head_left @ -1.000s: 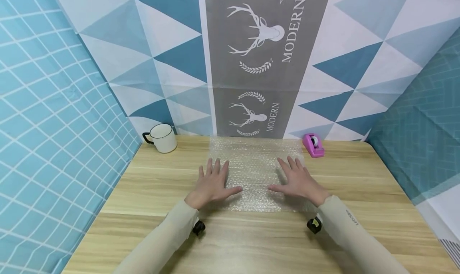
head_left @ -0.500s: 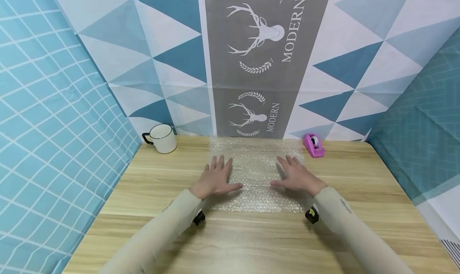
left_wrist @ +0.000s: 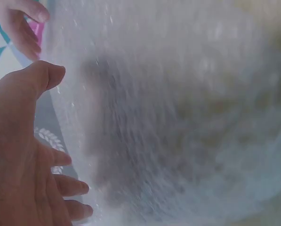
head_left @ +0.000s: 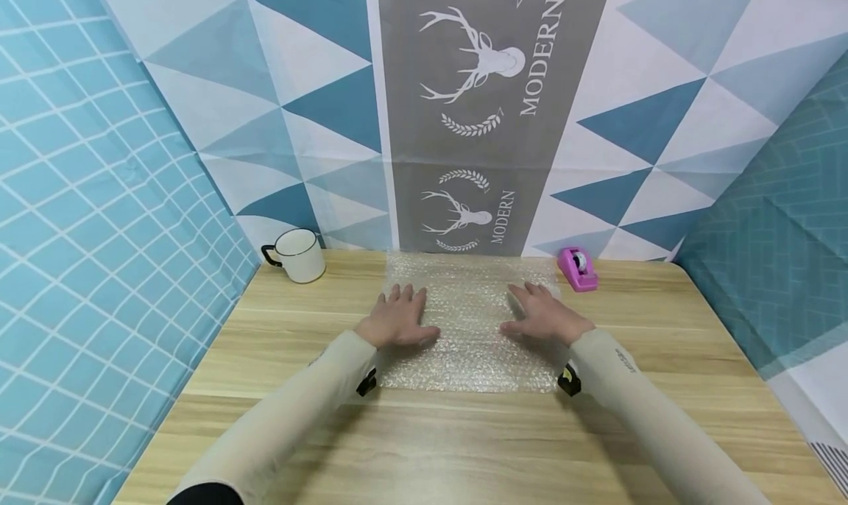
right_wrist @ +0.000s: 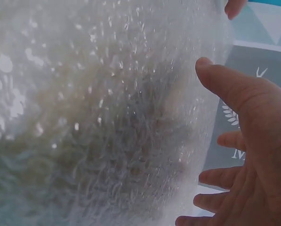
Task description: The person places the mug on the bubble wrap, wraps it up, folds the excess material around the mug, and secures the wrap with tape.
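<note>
A clear sheet of bubble wrap (head_left: 467, 365) lies flat on the wooden table in the head view, its far edge near the back wall. Over its left side is my left hand (head_left: 399, 319), fingers spread and nothing held. My right hand (head_left: 545, 318) is over the right side with its fingers extended, likewise holding nothing. The wrist views show a gap between each palm and the sheet, with the left thumb (left_wrist: 51, 77) and right thumb (right_wrist: 211, 73) pointing inward. Dark shadows fall on the bubble wrap beneath both hands.
A white mug (head_left: 301, 256) with a black rim and handle stands at the back left of the table (head_left: 437, 446). A pink tape dispenser (head_left: 578, 269) sits at the back right. Patterned cloth (head_left: 464, 122) hangs behind, with blue cloth on both sides.
Both hands have shifted a little forward over the bubble wrap, toward its far edge, fingers still spread. The sheet, mug and tape dispenser stay in place.
</note>
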Available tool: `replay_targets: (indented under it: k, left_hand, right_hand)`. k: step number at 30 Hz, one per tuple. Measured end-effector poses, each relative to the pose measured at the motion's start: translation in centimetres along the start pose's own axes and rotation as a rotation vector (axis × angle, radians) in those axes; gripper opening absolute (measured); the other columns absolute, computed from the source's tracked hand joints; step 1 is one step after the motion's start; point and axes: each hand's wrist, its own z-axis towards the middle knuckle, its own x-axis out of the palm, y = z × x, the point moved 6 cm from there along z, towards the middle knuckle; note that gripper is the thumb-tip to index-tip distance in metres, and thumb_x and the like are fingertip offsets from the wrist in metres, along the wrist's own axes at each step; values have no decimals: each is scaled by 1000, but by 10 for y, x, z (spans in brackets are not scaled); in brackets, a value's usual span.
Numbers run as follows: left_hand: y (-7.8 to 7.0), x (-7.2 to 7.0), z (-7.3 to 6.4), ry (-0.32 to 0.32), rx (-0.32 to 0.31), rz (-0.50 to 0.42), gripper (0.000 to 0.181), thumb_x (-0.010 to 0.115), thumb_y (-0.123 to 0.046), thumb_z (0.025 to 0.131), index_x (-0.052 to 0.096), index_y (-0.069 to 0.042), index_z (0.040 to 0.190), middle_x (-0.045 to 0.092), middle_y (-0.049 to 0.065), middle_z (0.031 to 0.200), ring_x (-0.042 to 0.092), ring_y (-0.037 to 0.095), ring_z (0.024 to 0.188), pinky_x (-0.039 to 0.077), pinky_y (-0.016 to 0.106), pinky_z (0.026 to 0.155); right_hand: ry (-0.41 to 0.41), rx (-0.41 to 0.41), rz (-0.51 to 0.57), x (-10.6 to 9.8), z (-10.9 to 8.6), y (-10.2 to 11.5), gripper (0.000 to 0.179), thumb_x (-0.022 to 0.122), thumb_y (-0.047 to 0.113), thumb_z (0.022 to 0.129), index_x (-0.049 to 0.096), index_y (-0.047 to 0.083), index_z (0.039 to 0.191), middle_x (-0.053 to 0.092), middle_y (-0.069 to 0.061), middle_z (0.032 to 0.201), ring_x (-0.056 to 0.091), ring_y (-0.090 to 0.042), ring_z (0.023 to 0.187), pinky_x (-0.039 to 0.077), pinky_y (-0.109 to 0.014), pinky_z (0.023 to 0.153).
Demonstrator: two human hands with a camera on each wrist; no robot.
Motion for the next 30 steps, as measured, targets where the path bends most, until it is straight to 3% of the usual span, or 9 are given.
replay_targets:
  k: [7,17,30]
  left_hand:
    - [8,-3,11,14,-36,-27,97,51,-69,95,24,-6,163,22,29,166,20,53,153,21,68,122]
    - [7,-21,29,-89,-27,-1,82,56,-57,96,35,-5,156,43,25,156,44,48,141,39,65,114]
    - [17,-18,52,-86,-63,-6,88,55,-64,94,36,-5,157,41,27,158,34,50,148,40,65,113]
  right_hand:
    - [6,21,-27,-3,9,-6,94,72,51,91,31,1,159,31,-41,156,30,-65,142,30,-76,112]
    - [28,37,-16,-9,23,-10,92,70,47,94,28,-3,159,30,-41,156,26,-65,143,30,-77,112]
    - [12,55,-28,-10,34,-18,87,68,45,96,30,-3,158,26,-39,160,24,-64,145,26,-76,114]
